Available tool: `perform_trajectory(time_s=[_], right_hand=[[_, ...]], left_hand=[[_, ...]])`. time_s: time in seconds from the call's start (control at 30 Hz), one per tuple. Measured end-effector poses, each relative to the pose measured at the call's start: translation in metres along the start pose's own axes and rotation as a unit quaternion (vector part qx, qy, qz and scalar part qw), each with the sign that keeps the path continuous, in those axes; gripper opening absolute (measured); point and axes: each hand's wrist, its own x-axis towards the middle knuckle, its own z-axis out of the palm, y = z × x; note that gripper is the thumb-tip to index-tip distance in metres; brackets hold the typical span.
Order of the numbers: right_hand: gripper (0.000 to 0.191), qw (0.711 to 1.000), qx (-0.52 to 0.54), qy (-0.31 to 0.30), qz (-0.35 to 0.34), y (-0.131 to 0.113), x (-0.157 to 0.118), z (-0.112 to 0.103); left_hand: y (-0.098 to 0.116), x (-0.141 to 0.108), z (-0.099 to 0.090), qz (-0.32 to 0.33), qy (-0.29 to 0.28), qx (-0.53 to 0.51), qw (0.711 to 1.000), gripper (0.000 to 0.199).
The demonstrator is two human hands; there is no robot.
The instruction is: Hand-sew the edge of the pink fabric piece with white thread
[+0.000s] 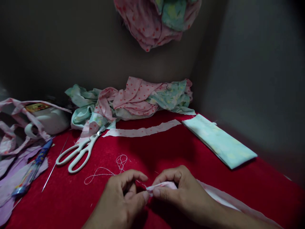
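Between the thumb and fingers of my right hand (183,190) is a narrow folded strip of pink fabric (168,184). More pale fabric (221,198) runs out beneath that wrist to the lower right. My left hand (124,194) is at the strip's left end, its thumb tip close against it and its index finger raised and curved. Whether it pinches anything is too small to tell. A thin pale thread (102,169) leads from the strip's end past the left fingers and lies in loops on the red cloth. No needle can be made out at the fingers.
White-handled scissors (81,152), a long metal needle (53,168) and a blue pen (35,168) lie left. Crumpled fabric (140,95) and a cut strip (145,131) lie behind; folded green fabric (219,140) is right. A fabric bundle (152,25) hangs above the red cloth (238,181).
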Motion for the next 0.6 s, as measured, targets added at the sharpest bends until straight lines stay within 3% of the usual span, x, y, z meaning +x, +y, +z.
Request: perform_trajectory(time_s=[0.1, 0.2, 0.27, 0.3, 0.33, 0.47, 0.6], right_hand=[[0.017, 1.0, -0.007, -0.003, 0.005, 0.0, 0.0, 0.0], [0.014, 1.0, -0.003, 0.004, 0.012, 0.001, 0.001, 0.0], [0.015, 1.0, -0.001, 0.001, 0.015, 0.002, 0.001, 0.0], [0.015, 1.0, -0.002, -0.004, 0.015, 0.002, 0.001, 0.0], [0.016, 1.0, -0.004, -0.009, 0.015, 0.002, 0.001, 0.0], [0.02, 0.999, -0.028, -0.014, 0.015, 0.001, 0.0, 0.0], [0.019, 0.999, -0.044, -0.016, 0.016, -0.002, 0.0, -0.001]], left_hand=[[-0.003, -0.002, 0.0, 0.077, 0.037, 0.098, 0.992, 0.026], [-0.008, 0.0, 0.0, 0.246, 0.028, 0.192, 0.95, 0.018], [-0.011, 0.002, -0.001, 0.322, 0.016, 0.199, 0.925, 0.022], [-0.01, 0.003, -0.001, 0.328, 0.015, 0.188, 0.926, 0.024], [-0.01, 0.004, -0.001, 0.305, 0.017, 0.169, 0.937, 0.025], [-0.003, 0.007, -0.003, 0.107, 0.017, 0.041, 0.993, 0.023], [0.002, 0.013, -0.009, 0.051, 0.043, -0.031, 0.997, 0.025]])
